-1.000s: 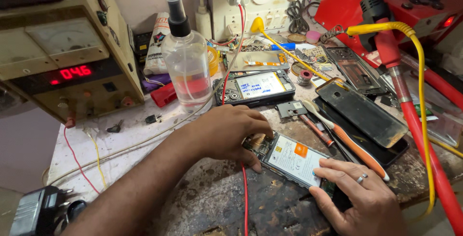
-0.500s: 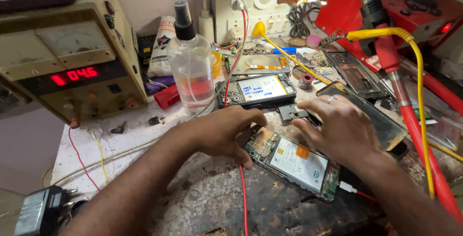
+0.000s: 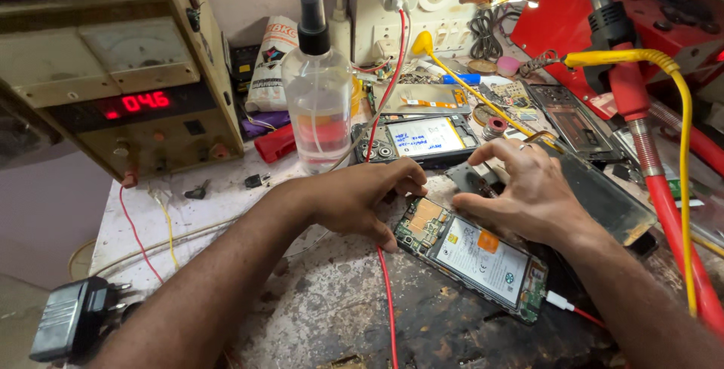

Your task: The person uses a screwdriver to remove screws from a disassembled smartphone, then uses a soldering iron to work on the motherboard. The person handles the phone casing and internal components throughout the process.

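Hands meet over an opened smartphone with bare green circuit board and white battery (image 3: 471, 257) near the worn workbench's (image 3: 332, 316) front edge. Left hand (image 3: 354, 199), fingers curled, touches its top end; right hand (image 3: 528, 195), fingers spread, hovers above. Clear plastic spray bottle (image 3: 317, 97), roughly half full of clear liquid, stands behind.

Bare bench (image 3: 317, 301) in front of me, between my forearms: open room there, only the red wire (image 3: 388, 301) crossing it. My left hand (image 3: 354, 199) and right hand (image 3: 528, 195) crowd the opened phone (image 3: 475, 256) from the far side. Behind them a second phone (image 3: 422, 139) and spray bottle (image 3: 317, 90) block the way forward. Power supply (image 3: 121, 82) walls off far left. To the right, dark back cover (image 3: 603, 199), red hose (image 3: 664, 203) and yellow cable (image 3: 682, 150) shut that side. Adapter (image 3: 72, 327) sits near left corner.
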Motion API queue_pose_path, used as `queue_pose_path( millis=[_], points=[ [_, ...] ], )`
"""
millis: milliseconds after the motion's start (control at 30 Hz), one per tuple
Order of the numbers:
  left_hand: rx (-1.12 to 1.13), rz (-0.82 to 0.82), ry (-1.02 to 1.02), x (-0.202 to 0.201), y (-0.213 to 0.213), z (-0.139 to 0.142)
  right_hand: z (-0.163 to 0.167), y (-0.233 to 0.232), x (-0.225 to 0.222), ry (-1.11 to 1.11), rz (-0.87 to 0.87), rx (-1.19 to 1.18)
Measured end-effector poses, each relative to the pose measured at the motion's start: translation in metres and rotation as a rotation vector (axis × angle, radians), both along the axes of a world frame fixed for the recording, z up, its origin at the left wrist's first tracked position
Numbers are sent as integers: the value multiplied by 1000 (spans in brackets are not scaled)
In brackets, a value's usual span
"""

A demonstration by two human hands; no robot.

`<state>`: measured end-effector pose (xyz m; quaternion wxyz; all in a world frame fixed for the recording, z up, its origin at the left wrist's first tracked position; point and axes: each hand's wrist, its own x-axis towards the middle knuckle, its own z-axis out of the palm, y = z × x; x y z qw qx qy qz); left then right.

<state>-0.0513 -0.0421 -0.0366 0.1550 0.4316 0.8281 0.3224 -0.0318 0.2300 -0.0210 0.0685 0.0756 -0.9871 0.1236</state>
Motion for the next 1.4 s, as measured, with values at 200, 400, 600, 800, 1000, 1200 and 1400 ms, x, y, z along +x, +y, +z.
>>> queue_pose_path(
  millis=[200, 400, 600, 800, 1000, 1200, 1400],
  points=[
    [41, -16, 4, -3, -2, -7, -7, 3, 10, 317, 449, -411],
    [72, -47, -5, -5, -5, -12, 3, -12, 27, 125, 514, -324],
    [60, -15, -108, -2, -10, -5, 1, -35, 36, -160, 365, -219],
    [17, 19, -36, 0, -13, -5, -8, -35, 28, -213, 368, -211],
    [70, -16, -37, -3, -12, -9, -18, -30, 21, -106, 438, -358],
    [10, 15, -11, -5, -12, -8, -16, -34, 23, -88, 387, -299],
    [49, -2, -43, -7, -11, -10, -16, -35, 23, -30, 386, -264]
  ],
)
